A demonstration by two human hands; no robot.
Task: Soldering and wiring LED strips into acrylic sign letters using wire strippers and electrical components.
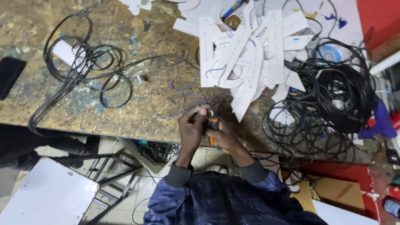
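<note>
Both hands meet at the near table edge point(125, 125): right hand point(227, 135) closed on an orange-handled tool point(213, 125), left hand point(192, 125) pinching a thin wire point(183, 111) that runs off left and far, tool just right of it.

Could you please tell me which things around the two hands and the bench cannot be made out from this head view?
- Orange-handled tool: the left hand and right hand cover most of it; its kind is unclear.
- Thin blue wire: its end vanishes behind the fingers.
- Black cable heap: too tangled to count strands.
- Dark flat thing: cut by the left edge.
- White strips: markings too small.
</note>
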